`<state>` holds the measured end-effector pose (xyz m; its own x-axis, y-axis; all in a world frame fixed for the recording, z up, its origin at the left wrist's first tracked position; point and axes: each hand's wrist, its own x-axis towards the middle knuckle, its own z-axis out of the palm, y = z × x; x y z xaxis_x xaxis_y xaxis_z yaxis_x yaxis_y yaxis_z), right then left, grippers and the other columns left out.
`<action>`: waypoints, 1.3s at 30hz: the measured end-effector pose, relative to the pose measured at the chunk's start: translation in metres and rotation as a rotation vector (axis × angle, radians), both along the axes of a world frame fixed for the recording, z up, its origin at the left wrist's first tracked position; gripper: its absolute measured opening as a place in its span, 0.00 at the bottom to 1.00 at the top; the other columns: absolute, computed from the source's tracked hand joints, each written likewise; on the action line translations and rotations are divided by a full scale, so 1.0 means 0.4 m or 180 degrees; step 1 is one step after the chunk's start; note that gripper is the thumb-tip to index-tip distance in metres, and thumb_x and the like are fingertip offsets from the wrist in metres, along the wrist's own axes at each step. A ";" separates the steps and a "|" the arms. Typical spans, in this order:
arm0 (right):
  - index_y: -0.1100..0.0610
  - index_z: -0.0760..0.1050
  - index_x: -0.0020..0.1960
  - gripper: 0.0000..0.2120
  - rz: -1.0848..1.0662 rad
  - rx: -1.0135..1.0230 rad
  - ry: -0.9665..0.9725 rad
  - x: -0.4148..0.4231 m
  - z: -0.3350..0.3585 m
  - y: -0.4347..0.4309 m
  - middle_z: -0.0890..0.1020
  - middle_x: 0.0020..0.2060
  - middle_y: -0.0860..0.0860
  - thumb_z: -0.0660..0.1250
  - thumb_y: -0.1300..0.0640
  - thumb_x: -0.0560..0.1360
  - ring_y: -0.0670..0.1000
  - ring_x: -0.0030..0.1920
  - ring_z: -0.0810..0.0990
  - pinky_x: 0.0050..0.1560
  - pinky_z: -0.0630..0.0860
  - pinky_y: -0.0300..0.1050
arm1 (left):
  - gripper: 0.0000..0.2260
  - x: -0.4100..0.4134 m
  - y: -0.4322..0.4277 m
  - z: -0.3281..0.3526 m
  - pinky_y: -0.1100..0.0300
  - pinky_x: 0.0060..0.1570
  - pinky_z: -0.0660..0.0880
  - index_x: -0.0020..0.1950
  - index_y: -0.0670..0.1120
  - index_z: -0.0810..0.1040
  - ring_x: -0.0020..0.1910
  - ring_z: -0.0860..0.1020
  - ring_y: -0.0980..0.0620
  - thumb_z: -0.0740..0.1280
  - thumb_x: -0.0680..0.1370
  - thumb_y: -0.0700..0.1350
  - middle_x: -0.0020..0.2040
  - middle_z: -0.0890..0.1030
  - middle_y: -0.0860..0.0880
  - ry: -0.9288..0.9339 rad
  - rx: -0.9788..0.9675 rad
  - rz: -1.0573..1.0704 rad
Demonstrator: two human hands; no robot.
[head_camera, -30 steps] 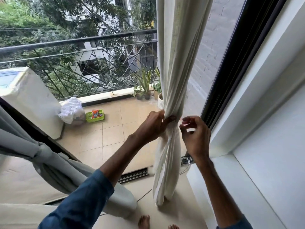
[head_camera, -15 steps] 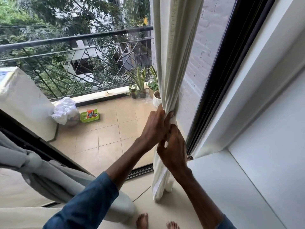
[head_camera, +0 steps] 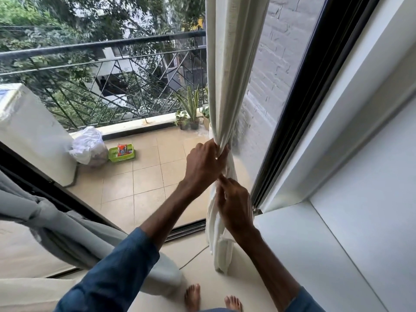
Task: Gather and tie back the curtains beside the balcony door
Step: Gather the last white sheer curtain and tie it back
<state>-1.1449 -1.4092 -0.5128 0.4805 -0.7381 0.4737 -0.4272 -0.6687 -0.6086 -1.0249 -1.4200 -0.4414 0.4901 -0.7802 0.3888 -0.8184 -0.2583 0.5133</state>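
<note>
Our left hand [head_camera: 203, 163] is closed tight around the cream woven curtain [head_camera: 229, 64], which hangs just left of the black sliding-door frame [head_camera: 290, 122]. The fingers and thumb wrap the cloth and squeeze it into one narrow bunch. Below that fist the fabric falls loose to the floor, close to the foot of the frame. Our right hand [head_camera: 234, 203] sits lower on the same curtain, its back turned toward us. The forefinger reaches up to the heel of the left hand and the other fingers lie against the cloth. We cannot tell whether they pinch it.

A red and blue printed packet [head_camera: 123, 149] lies in a lime-green plastic basket [head_camera: 121, 154] on the balcony tiles, well left of the frame. Its print is too small to read.

We count two curtains. The second is a grey one [head_camera: 56, 221], far left of the frame and cinched at its middle. There are two hands, two blue sleeves and two bare feet [head_camera: 192, 297]. One white plastic bag [head_camera: 89, 145] and one white boxy appliance [head_camera: 29, 131] stand left of the basket. Three potted plants [head_camera: 191, 113] stand by the dark metal railing [head_camera: 101, 43].
</note>
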 end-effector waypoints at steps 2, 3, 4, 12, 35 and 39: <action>0.52 0.77 0.68 0.17 -0.0014 0.0045 0.0092 0.001 -0.002 0.004 0.84 0.42 0.56 0.61 0.59 0.81 0.57 0.37 0.83 0.36 0.80 0.52 | 0.20 0.002 0.004 -0.003 0.55 0.29 0.65 0.36 0.44 0.68 0.30 0.70 0.44 0.63 0.81 0.56 0.31 0.74 0.47 0.0020 0.0009 -0.0010; 0.52 0.78 0.67 0.16 -0.0046 0.0053 0.0068 -0.002 -0.001 0.003 0.85 0.44 0.55 0.61 0.58 0.81 0.56 0.39 0.84 0.38 0.81 0.52 | 0.21 0.008 0.004 -0.008 0.54 0.28 0.69 0.35 0.44 0.69 0.30 0.72 0.44 0.62 0.81 0.57 0.31 0.77 0.46 0.0053 0.0019 -0.0048; 0.52 0.79 0.65 0.15 -0.0085 0.0087 0.0018 -0.008 0.003 -0.002 0.86 0.46 0.55 0.60 0.57 0.81 0.56 0.41 0.84 0.41 0.81 0.52 | 0.22 0.017 0.005 -0.012 0.53 0.28 0.73 0.35 0.44 0.70 0.29 0.75 0.43 0.62 0.81 0.59 0.30 0.79 0.45 0.0101 0.0043 -0.0077; 0.53 0.84 0.53 0.08 0.0054 0.0321 -0.0165 -0.096 0.034 -0.104 0.85 0.44 0.45 0.67 0.61 0.79 0.44 0.42 0.82 0.43 0.76 0.43 | 0.21 0.066 0.014 -0.009 0.50 0.35 0.78 0.37 0.41 0.77 0.31 0.81 0.46 0.64 0.81 0.56 0.32 0.82 0.45 0.0391 0.0169 -0.0516; 0.71 0.77 0.40 0.27 0.0559 0.0884 0.0127 -0.023 0.123 -0.229 0.82 0.35 0.66 0.70 0.44 0.66 0.59 0.36 0.81 0.34 0.79 0.57 | 0.17 0.061 0.037 0.042 0.67 0.55 0.74 0.66 0.40 0.76 0.54 0.74 0.59 0.68 0.80 0.45 0.60 0.77 0.51 0.0805 0.0682 -0.2482; 0.70 0.78 0.51 0.10 0.0783 0.1631 0.0322 -0.009 0.088 -0.234 0.83 0.44 0.65 0.73 0.65 0.74 0.61 0.48 0.82 0.49 0.80 0.63 | 0.19 0.077 0.037 0.026 0.50 0.57 0.77 0.66 0.44 0.76 0.56 0.79 0.48 0.65 0.80 0.55 0.60 0.81 0.46 0.0756 0.1120 -0.2068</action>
<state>-1.1484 -1.5027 -0.4777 0.6914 -0.7219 0.0278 -0.3695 -0.3863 -0.8451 -0.9939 -1.4051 -0.4309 -0.0689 -0.9976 0.0067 -0.7396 0.0555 0.6707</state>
